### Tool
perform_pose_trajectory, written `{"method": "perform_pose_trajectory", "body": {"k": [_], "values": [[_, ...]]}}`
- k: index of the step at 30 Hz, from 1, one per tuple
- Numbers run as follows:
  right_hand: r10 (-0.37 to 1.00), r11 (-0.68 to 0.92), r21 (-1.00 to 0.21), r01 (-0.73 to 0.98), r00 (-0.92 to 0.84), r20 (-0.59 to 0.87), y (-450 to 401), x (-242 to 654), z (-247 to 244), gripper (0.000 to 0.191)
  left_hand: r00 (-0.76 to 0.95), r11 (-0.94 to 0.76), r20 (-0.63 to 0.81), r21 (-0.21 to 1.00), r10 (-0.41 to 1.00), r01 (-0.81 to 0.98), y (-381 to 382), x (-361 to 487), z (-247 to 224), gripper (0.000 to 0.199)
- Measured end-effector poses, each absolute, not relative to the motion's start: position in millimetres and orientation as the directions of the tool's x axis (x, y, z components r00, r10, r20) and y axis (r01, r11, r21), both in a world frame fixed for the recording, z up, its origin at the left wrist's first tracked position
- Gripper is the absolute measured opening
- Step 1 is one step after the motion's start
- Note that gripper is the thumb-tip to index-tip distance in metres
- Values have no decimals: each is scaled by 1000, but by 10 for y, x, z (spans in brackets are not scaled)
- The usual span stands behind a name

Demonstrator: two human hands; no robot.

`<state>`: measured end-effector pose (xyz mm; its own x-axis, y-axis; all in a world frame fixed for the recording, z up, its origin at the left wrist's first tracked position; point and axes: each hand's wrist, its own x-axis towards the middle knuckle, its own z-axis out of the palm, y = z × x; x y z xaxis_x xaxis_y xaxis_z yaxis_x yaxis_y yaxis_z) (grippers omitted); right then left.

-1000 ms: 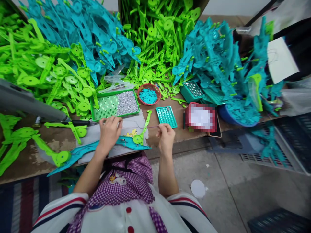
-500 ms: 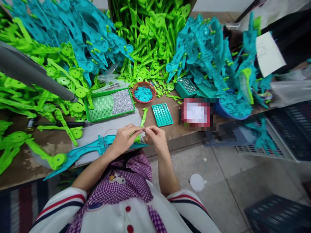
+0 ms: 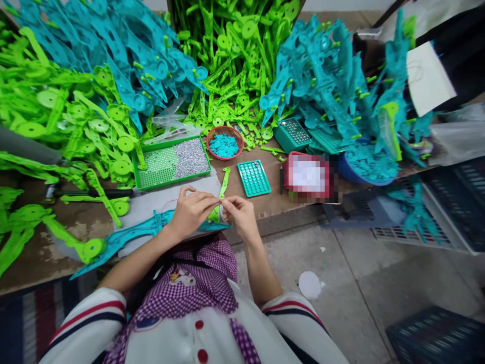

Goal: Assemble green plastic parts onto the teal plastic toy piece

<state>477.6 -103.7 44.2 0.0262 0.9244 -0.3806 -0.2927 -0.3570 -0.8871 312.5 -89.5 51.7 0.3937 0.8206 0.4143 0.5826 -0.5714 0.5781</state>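
Observation:
My left hand [image 3: 192, 211] and my right hand [image 3: 241, 216] meet at the fingertips above the bench edge. Both are closed in a pinch, but whatever lies between the fingers is too small to make out. Beneath them lies a long blue plastic part [image 3: 132, 234], partly hidden by my left hand and forearm. A thin reddish wire [image 3: 166, 203] loops beside my left hand. Under the fingertips sits a green piece [image 3: 214, 214] with something whitish at its right, half covered by my right hand. Just beyond them a slim green arm [image 3: 226, 182] lies on the grey cloth [image 3: 146, 200].
A green tray [image 3: 172, 163] holds small metal pieces. Behind my hands stand a red basket [image 3: 225, 157] of blue pieces and a teal tray [image 3: 253, 178]. A red box [image 3: 308, 177] and blue basin [image 3: 366, 174] are rightward. Green and blue parts pile up behind.
My left hand has turned slightly, its fingers now straighter and its knuckles raised. The joined fingertips have shifted a little left. The grey bar at left has moved back toward the frame edge.

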Motion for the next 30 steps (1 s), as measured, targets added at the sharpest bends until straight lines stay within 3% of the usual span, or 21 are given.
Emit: {"method": "perform_pose_trajectory", "body": {"k": [6, 15, 30], "values": [[922, -359, -893, -271, 47, -384, -1060, 4784, 435, 44, 429, -631, 463, 562, 776, 534, -819, 3137, 528, 16], [939, -335, -920, -204, 5, -344, -1081, 4841, 416, 41, 443, -474, 232, 665, 866, 577, -764, 3124, 554, 18], [996, -94, -990, 108, 9, -93, -1075, 4962, 330, 23, 505, -418, 69, 661, 861, 623, -700, 3152, 575, 14]]}}
